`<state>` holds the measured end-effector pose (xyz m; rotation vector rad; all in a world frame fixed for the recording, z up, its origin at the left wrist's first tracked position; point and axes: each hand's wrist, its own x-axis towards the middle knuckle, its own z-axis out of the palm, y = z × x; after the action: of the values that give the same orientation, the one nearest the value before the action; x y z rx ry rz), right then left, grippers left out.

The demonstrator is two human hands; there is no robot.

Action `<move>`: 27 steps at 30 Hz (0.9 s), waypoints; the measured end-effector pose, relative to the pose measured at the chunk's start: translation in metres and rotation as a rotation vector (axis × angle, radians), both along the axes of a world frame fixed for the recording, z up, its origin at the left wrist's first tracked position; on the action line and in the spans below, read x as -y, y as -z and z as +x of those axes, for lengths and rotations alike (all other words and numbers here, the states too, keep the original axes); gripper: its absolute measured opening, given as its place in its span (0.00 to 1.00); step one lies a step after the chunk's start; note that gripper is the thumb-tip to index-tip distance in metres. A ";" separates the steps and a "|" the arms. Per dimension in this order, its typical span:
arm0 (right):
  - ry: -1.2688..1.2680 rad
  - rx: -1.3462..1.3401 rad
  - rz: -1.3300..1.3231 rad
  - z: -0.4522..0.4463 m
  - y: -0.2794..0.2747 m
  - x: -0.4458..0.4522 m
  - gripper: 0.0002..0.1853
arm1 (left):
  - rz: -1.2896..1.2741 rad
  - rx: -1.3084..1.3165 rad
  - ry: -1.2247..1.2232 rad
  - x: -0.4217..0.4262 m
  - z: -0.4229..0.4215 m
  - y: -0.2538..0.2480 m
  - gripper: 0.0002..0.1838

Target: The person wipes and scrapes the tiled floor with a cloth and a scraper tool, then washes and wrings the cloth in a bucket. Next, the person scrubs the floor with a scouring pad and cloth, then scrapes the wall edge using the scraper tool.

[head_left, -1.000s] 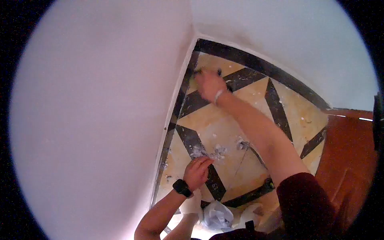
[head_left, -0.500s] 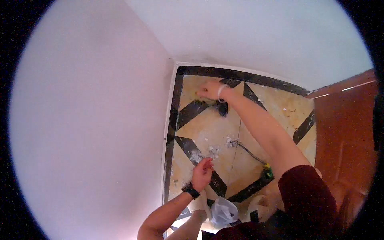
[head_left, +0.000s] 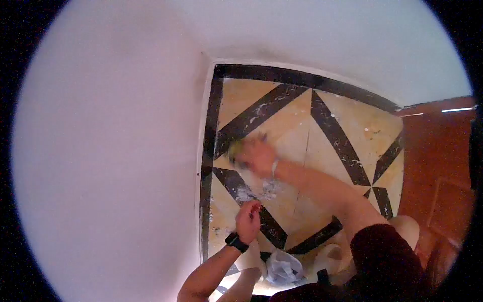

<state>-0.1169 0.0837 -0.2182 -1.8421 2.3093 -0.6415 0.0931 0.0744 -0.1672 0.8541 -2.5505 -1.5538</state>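
My right hand, smeared by motion, grips a yellow-green and dark tool low over the floor tiles near the left wall. The tool is too blurred to name its kind. Just below it, white crumbs and powder are scattered over a tan tile and a black strip. My left hand, with a black watch at the wrist, hovers by the lower edge of the powder. Its fingers are curled in, and nothing shows between them.
White walls meet in a corner behind the black floor border. A reddish-brown door stands at the right. Between my legs lies a translucent plastic bag. Small white flecks dot the tiles.
My right hand has swept down and toward the left wall with the tool. The green-handled tool with a dark shaft is now out of sight. My left hand has barely shifted.
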 end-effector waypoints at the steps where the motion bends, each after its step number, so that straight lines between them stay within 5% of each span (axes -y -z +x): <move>1: -0.241 0.045 0.100 0.022 -0.001 -0.018 0.22 | -0.014 -0.069 0.135 -0.007 0.001 -0.004 0.15; 3: -0.340 0.114 0.265 0.039 -0.025 -0.034 0.22 | -0.050 -0.208 0.406 -0.023 0.008 -0.008 0.15; 4: -0.387 0.155 0.353 0.041 -0.040 -0.036 0.22 | 0.022 -0.030 0.533 -0.027 0.011 -0.018 0.16; 7: -0.109 -0.139 0.168 -0.031 -0.054 -0.004 0.20 | -0.006 -0.283 0.539 -0.040 -0.004 -0.008 0.18; 10: 0.085 -0.413 0.186 -0.117 -0.039 0.027 0.17 | -0.073 -0.139 0.475 -0.052 -0.042 -0.013 0.19; 13: 0.169 -0.313 0.389 -0.148 -0.029 0.013 0.17 | -0.069 -0.071 0.478 -0.057 -0.086 -0.009 0.21; 14: 0.225 -0.370 0.269 -0.156 -0.003 0.004 0.16 | -0.141 -0.115 0.555 -0.052 -0.091 0.002 0.22; 18: 0.262 -0.182 0.190 -0.190 -0.020 -0.112 0.15 | -0.187 -0.034 0.613 -0.028 -0.113 -0.026 0.19; 22: 0.465 -0.336 0.345 -0.218 -0.012 -0.235 0.22 | -0.236 0.097 0.602 -0.005 -0.092 -0.051 0.20; 27: 0.749 0.088 0.412 -0.213 -0.055 -0.332 0.29 | -0.027 0.350 0.615 -0.011 -0.082 -0.116 0.19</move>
<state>-0.3302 0.4153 -0.1628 -0.7415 2.7705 -0.2550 0.0111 0.0856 -0.0509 0.3686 -3.3065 -1.5968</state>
